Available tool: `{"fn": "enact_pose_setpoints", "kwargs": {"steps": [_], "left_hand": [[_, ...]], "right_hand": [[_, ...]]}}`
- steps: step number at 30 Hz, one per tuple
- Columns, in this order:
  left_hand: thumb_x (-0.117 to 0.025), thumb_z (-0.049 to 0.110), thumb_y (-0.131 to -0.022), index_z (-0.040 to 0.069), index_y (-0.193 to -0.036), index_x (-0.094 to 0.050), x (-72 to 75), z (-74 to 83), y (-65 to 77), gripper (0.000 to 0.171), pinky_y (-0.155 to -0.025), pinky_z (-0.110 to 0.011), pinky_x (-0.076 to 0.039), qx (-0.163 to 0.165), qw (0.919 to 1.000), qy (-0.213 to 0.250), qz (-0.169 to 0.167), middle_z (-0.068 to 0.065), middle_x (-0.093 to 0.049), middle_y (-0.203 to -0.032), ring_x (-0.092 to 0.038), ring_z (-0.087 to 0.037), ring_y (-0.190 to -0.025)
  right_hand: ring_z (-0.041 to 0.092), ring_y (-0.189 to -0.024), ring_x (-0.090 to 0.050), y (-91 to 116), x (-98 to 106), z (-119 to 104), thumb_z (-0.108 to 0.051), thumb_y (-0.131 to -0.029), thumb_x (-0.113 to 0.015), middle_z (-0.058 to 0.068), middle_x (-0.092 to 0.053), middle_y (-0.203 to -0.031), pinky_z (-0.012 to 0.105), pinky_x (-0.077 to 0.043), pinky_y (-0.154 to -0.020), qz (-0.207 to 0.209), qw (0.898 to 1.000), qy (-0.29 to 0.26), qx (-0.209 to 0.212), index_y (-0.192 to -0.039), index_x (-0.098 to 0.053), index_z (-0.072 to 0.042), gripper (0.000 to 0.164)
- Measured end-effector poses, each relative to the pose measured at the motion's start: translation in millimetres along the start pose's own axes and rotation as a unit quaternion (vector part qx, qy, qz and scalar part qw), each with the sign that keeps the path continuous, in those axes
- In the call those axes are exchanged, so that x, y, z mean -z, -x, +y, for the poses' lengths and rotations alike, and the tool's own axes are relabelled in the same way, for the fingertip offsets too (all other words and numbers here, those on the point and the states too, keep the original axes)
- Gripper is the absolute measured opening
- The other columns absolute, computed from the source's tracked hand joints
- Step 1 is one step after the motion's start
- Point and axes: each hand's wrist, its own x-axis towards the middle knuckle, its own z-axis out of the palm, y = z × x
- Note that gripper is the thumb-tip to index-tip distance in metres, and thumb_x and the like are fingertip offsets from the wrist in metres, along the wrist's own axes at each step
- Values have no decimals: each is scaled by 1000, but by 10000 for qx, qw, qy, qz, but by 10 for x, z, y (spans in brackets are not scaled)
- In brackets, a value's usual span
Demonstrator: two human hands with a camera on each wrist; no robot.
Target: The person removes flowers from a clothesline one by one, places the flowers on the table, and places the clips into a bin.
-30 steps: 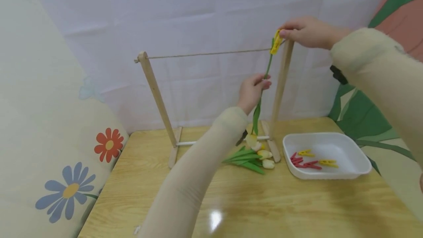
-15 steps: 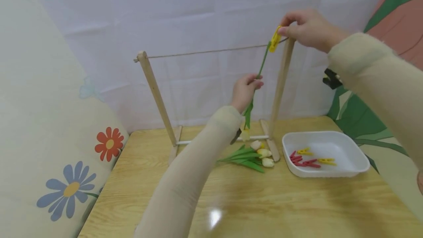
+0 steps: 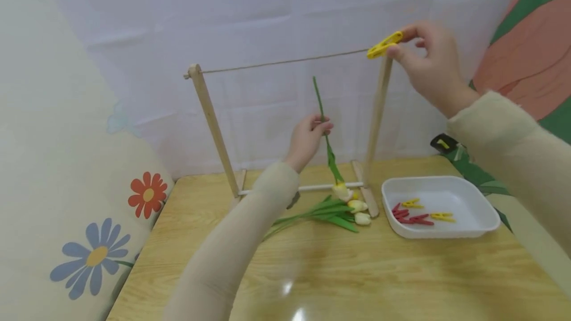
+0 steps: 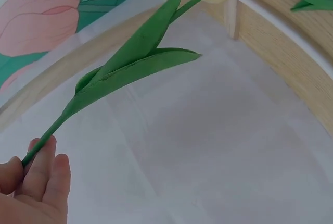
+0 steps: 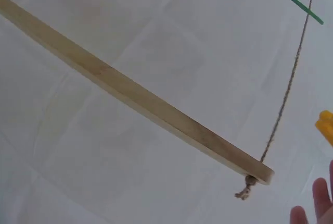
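In the head view my left hand pinches the green stem of an artificial tulip, which hangs with its pale yellow bloom downward. The left wrist view shows thumb and fingers on the stem, with two long leaves beyond them. My right hand pinches a yellow clothespin by its handle end. The clothespin's tip overlaps the right end of the twine, near the top of the wooden post. Only fingertips and part of the clothespin show in the right wrist view.
A bunch of tulips lies on the wooden table below the twine. To its right stands a white tray holding several red and yellow clothespins. The stand's left post carries the twine's other end; a white rod joins the feet.
My left hand has moved left and slightly down, taking the tulip's stem end away from the clothespin. My right hand has tilted the clothespin flatter, near the twine's right end.
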Motion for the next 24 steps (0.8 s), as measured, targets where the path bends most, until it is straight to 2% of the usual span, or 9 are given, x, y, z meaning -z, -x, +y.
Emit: {"fn": "enact_pose_setpoints", "kwargs": {"steps": [4,11,15,18,22,24], "left_hand": [[-55,6,-102,-6,-119,-61,117,-66,78,22,-99,-33,-55,44,9999,74,80,-20,-72,-114,-70,-31,-105],[-56,6,-102,-6,-117,-60,237,-191,184,20,-97,-39,-56,130,9984,461,301,-22,-72,-112,-69,-32,-106],[-57,7,-101,-6,-117,-60,263,-309,269,20,-93,-36,-57,246,9971,546,462,-21,-72,-111,-69,-31,-105],[-58,8,-101,-5,-117,-59,259,-372,329,21,-96,-38,-56,383,9955,703,510,-19,-72,-111,-68,-29,-106],[-58,7,-101,-6,-117,-58,230,-432,377,21,-100,-43,-55,493,9931,903,560,-20,-72,-111,-68,-30,-107],[-58,7,-101,-7,-116,-58,215,-462,391,20,-98,-41,-56,501,9924,938,615,-20,-72,-111,-68,-30,-106]], "right_hand": [[-5,-98,-46,159,18,106,-14,-95,-70,-24,-52,-97,20,-36,-92,-32,9994,-35,-356,-108,-65,-4,18],[-5,-99,-49,372,73,240,-9,-93,-71,-25,-55,-98,18,-37,-89,118,9983,-368,-446,-106,-68,-14,15],[-5,-95,-50,511,71,294,-7,-93,-70,-24,-55,-96,16,-39,-82,221,9976,-425,-503,-104,-66,-21,19],[-4,-90,-51,609,75,341,-5,-93,-70,-23,-55,-94,16,-39,-76,388,9966,-453,-577,-100,-61,-31,28],[-4,-89,-51,708,80,398,-6,-94,-69,-24,-55,-93,16,-39,-75,411,9958,-427,-705,-101,-60,-31,28],[-4,-89,-50,738,79,416,-7,-94,-69,-24,-55,-94,16,-39,-76,351,9960,-385,-728,-103,-60,-29,26]]}}
